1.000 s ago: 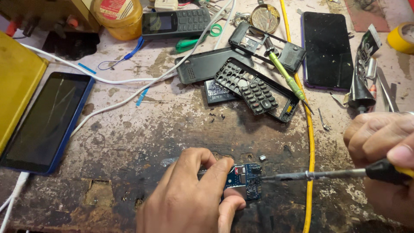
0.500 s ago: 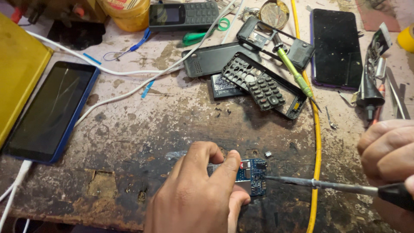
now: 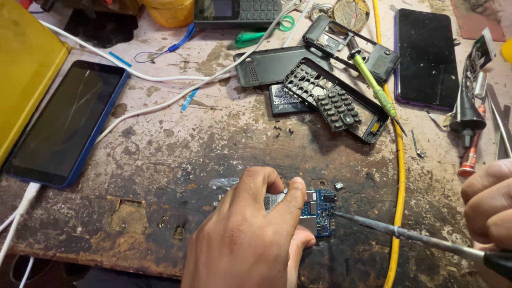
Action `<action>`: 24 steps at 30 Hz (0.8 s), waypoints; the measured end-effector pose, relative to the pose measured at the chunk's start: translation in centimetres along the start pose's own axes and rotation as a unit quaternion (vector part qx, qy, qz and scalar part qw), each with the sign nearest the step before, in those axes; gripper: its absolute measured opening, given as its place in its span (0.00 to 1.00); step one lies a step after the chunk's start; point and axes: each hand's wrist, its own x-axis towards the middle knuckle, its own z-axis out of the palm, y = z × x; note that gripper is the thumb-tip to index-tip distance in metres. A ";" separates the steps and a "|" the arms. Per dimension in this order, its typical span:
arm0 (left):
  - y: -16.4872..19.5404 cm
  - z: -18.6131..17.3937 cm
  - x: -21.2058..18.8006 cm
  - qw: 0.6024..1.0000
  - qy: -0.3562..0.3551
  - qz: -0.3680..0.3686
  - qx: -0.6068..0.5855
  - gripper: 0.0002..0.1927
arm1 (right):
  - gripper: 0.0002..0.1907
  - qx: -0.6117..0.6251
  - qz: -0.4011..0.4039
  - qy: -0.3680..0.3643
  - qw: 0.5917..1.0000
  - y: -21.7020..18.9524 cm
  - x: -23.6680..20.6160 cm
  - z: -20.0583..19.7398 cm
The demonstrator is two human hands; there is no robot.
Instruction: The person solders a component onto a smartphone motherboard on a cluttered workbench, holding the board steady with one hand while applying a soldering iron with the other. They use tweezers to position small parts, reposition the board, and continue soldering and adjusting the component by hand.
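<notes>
My left hand [image 3: 250,234] presses a small blue circuit board [image 3: 320,212] onto the worn wooden bench, thumb and fingers pinching its left part. At the right edge my right hand [image 3: 488,205] grips a long thin metal tool [image 3: 410,234] with a dark handle. Its tip touches the board's right edge. A tiny loose part [image 3: 337,185] lies just above the board.
A black phone housing with keypad [image 3: 336,101], a battery [image 3: 285,100] and a green screwdriver [image 3: 373,85] lie behind. A blue phone [image 3: 64,125] lies left beside a yellow case [image 3: 24,74]. A dark phone [image 3: 426,58] and a yellow cable [image 3: 399,176] are on the right.
The view has shifted, so everything sits a little higher and further right. My right hand has drawn back to the right edge while the tool tip stays at the board.
</notes>
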 end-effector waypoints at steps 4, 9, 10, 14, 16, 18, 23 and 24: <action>0.0 0.0 -0.1 1.000 0.011 0.004 0.001 0.32 | 0.24 0.020 0.038 -0.013 0.999 -0.1 0.6 -1.1; 0.0 0.0 -0.1 1.000 -0.003 -0.004 -0.001 0.32 | 0.19 0.107 0.041 -0.071 0.991 1.4 -2.9 0.0; 0.0 0.0 -0.2 1.000 0.005 0.001 -0.001 0.32 | 0.18 0.123 0.043 -0.080 0.988 1.9 -4.0 0.4; -0.1 0.1 -0.2 1.000 0.013 -0.001 -0.002 0.32 | 0.19 0.237 0.105 -0.148 0.954 3.6 -7.2 0.9; -0.2 0.2 -0.1 1.000 -0.003 -0.007 0.000 0.32 | 0.21 0.413 0.272 -0.196 0.847 3.7 -7.5 0.9; -0.2 0.2 -0.1 1.000 -0.002 -0.004 0.000 0.32 | 0.19 0.329 0.228 -0.167 0.901 3.1 -6.9 0.9; -0.3 0.2 -0.1 1.000 0.016 0.010 0.000 0.32 | 0.24 0.033 0.078 -0.016 0.996 0.6 -2.8 0.1; -0.3 0.2 -0.1 1.000 0.011 0.008 -0.001 0.32 | 0.25 0.026 0.080 -0.005 0.996 0.4 -2.0 -0.1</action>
